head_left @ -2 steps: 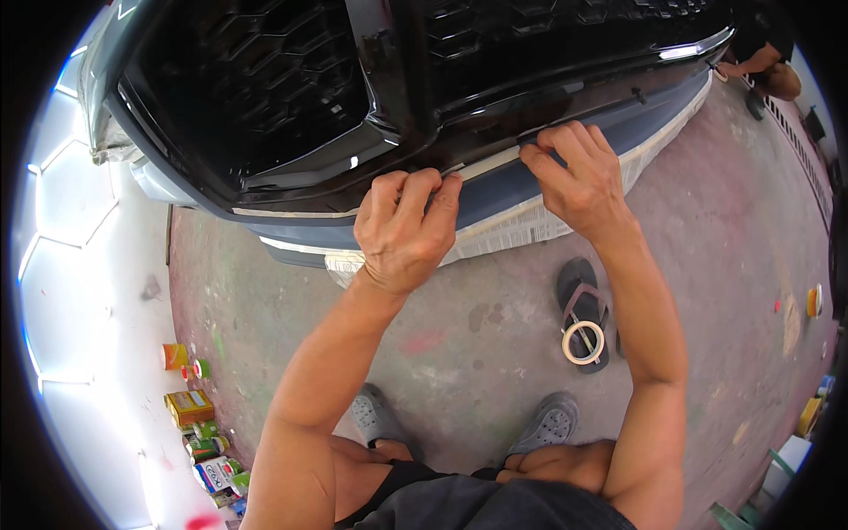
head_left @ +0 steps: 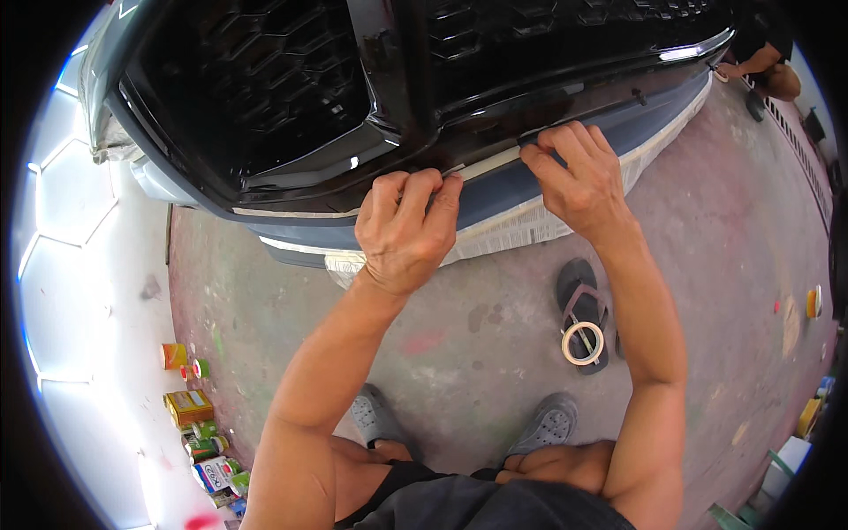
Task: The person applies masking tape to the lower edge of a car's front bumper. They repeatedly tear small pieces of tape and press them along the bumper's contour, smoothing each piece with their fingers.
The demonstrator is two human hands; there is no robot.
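Note:
A cream masking tape strip (head_left: pixel 490 164) runs between my hands along the lower edge of a car's glossy black grille (head_left: pixel 291 97). My left hand (head_left: pixel 406 228) is closed, thumb and fingertips pinched at the strip's left part. Farther right, my right hand (head_left: pixel 581 181) pinches at its other end, beside a small dark piece partly hidden by the fingers. Below the strip lies the grey-blue bumper (head_left: pixel 481 199), its lower side covered with newspaper (head_left: pixel 517 228). More tape continues left of my left hand along the black trim.
On the concrete floor, a tape roll (head_left: pixel 583 363) rests on a dark flip-flop (head_left: pixel 576 281). Several cans (head_left: pixel 190 407) line the left wall. At the far right, another person's arm (head_left: pixel 758 62) reaches to the bumper's end. A drain grate (head_left: pixel 799 146) lies nearby.

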